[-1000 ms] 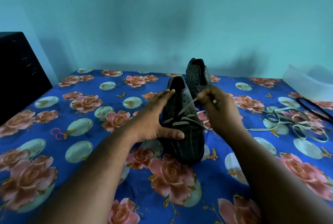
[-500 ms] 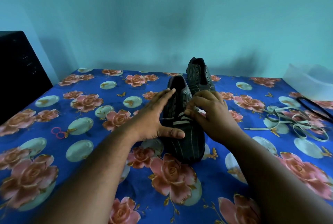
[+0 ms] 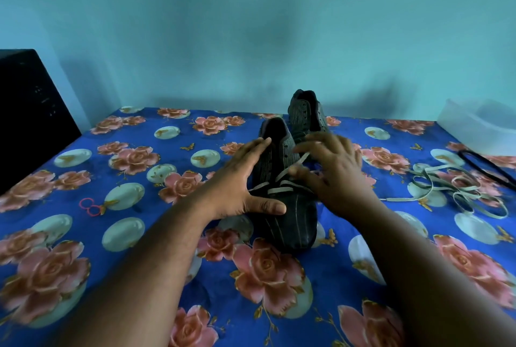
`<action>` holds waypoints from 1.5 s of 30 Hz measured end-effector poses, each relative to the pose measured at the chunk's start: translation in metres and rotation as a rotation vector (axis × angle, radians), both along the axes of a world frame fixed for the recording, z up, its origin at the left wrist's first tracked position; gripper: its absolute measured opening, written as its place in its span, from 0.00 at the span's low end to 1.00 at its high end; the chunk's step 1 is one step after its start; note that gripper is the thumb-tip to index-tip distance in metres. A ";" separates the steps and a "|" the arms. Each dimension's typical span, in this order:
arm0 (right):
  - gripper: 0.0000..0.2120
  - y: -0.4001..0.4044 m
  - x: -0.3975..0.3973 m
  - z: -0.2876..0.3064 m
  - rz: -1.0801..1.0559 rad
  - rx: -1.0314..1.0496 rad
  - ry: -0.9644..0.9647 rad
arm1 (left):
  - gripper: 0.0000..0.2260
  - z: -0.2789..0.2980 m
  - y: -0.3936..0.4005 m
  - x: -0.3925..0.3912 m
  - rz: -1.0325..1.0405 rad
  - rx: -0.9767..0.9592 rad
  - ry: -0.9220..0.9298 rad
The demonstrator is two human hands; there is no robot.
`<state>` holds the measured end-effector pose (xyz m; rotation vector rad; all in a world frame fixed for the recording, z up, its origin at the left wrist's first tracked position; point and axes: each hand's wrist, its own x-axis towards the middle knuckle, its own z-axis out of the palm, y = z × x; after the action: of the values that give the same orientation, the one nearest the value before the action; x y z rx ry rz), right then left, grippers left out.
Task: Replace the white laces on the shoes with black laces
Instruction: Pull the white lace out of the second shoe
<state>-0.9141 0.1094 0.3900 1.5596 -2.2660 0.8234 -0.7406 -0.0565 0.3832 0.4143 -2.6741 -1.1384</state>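
Observation:
A dark pinstriped shoe [image 3: 290,223] stands toe toward me on the blue floral cloth [image 3: 139,235]. White lace [image 3: 279,188] still crosses its lower eyelets, and one strand rises up and to the right. My left hand [image 3: 237,187] presses flat on the shoe's left side, thumb across the toe. My right hand [image 3: 335,176] hovers blurred over the shoe's right side with fingers spread, its thumb beside the raised strand. The second shoe [image 3: 305,112] stands just behind, without a lace. A loose white lace [image 3: 452,187] lies in a tangle at the right, with a black lace [image 3: 485,165] beyond it.
A clear plastic tub [image 3: 480,128] sits at the far right against the teal wall. A black box [image 3: 30,117] stands at the left edge. Small red rubber bands [image 3: 90,205] lie on the cloth to the left of my left arm.
My right hand pulled a lace strand up, dropped back onto the eyelets with fingers curled, and now has its fingers spread above the shoe. My left hand has stayed in place.

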 end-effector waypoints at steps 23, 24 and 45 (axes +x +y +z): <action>0.20 0.008 -0.017 0.001 0.267 0.012 -0.149 | 0.42 0.005 0.002 0.003 0.017 -0.030 0.151; 0.19 0.008 -0.018 0.001 0.278 0.026 -0.130 | 0.39 0.005 0.001 0.003 0.019 -0.057 0.168; 0.20 -0.004 -0.007 -0.014 0.249 0.024 -0.156 | 0.17 0.011 0.022 -0.005 0.074 -0.498 0.269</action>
<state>-0.9215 0.1050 0.3758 1.8766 -2.2206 1.0176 -0.7461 -0.0346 0.3945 0.2463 -2.5516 -0.4381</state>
